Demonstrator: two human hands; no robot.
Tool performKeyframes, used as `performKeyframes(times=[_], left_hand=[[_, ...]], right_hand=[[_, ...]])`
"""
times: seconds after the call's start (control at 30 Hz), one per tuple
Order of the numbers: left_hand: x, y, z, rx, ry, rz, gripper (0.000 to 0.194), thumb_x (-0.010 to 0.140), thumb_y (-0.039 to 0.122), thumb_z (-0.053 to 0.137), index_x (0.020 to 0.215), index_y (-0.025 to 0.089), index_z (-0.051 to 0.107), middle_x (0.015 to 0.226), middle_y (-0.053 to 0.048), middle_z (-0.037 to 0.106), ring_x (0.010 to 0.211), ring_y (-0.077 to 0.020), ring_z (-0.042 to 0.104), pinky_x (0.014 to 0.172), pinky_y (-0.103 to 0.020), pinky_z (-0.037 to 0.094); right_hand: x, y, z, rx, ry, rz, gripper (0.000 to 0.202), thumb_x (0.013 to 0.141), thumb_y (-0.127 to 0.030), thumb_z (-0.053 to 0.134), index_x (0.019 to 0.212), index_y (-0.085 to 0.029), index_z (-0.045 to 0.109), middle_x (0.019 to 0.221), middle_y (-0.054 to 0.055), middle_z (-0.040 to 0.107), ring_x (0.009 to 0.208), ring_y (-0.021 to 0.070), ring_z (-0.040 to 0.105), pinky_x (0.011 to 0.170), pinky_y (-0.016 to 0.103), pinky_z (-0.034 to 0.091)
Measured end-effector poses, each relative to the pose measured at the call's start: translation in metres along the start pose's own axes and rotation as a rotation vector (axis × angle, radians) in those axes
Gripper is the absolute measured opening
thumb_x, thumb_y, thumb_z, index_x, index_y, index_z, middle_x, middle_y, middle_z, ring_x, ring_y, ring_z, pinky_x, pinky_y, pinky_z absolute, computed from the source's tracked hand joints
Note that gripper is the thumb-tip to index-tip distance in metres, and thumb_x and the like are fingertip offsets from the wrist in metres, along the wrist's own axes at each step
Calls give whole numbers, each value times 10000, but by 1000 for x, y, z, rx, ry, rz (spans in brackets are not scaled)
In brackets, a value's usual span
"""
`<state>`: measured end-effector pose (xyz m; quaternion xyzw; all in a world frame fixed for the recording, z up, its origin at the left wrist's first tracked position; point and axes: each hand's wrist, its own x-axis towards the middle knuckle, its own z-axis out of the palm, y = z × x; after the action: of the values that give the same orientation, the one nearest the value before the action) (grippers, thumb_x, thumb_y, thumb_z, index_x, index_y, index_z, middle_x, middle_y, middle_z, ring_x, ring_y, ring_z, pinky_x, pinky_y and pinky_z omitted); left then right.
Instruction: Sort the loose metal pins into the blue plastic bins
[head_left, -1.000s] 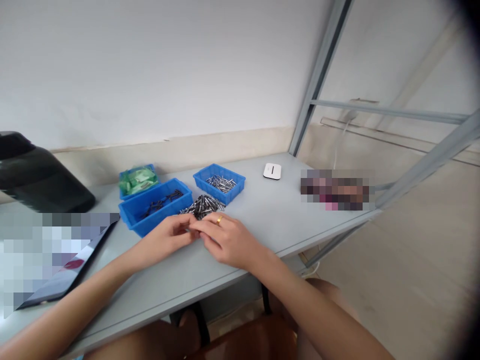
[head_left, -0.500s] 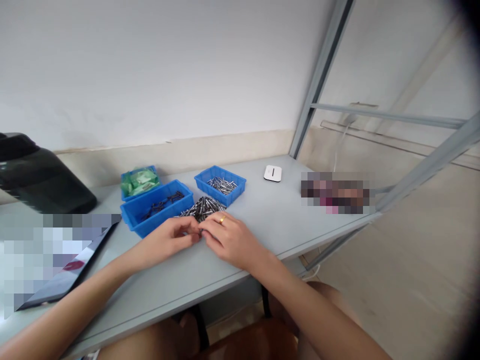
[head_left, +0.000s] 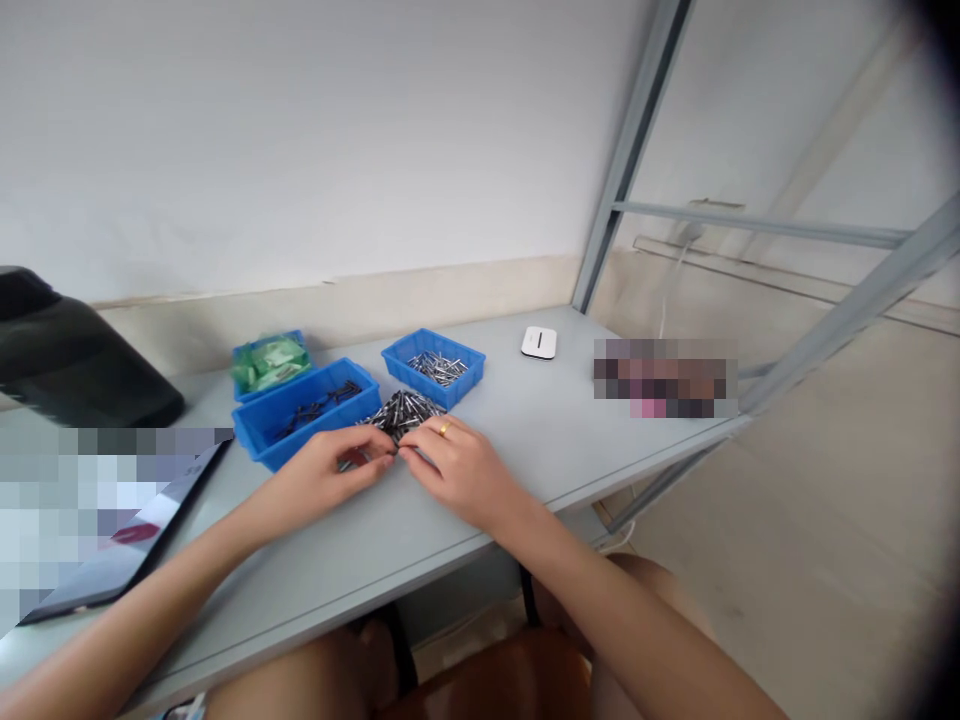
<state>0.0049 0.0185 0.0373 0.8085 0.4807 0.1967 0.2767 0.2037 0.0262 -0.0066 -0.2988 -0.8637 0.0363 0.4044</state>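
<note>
At twelve o'clock, just beyond the hands, lies the pile of slim metal pins (head_left: 406, 407); a blue tray (head_left: 466, 384) sits at one. Left hand (head_left: 319, 475) and right hand (head_left: 459, 470) pinch narrowly, contents impossible to tell. A light, low pinch should limit rolling.

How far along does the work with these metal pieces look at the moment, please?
It looks partway, though the starting amount can't be told. Bright pieces lie in the small bin, dark ones in the larger bin. The left hand and right hand meet fingertips by the pile; anything pinched there is unclear. That loose pile seems to be what is left.
</note>
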Motion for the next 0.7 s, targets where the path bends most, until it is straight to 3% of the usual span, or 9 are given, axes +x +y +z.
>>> performKeyframes(times=[0.2, 0.47, 0.7], left_hand=[[0, 0, 0, 63, 40, 13, 241, 874, 385, 496, 871, 202, 653, 882, -14, 693, 803, -176, 615, 748, -267, 493], [1, -5, 0, -27, 74, 18, 240, 824, 434, 588, 885, 211, 652, 885, -13, 681, 753, -157, 613, 709, -267, 514], [1, 0, 0, -18, 91, 38, 241, 845, 426, 567, 878, 208, 665, 869, -10, 690, 770, -163, 625, 716, -267, 511]], right_hand=[[-1, 1, 3, -2, -17, 28, 224, 975, -246, 402, 938, -172, 610, 875, 60, 641, 887, 168, 581, 865, 301, 451], [-3, 3, 4, -24, -43, 53, 208, 975, -253, 409, 931, -172, 596, 853, 46, 636, 851, 161, 577, 820, 279, 442], [-1, -1, 3, -59, -132, 9, 191, 960, -234, 436, 859, -171, 585, 794, 36, 628, 797, 154, 575, 756, 257, 430]])
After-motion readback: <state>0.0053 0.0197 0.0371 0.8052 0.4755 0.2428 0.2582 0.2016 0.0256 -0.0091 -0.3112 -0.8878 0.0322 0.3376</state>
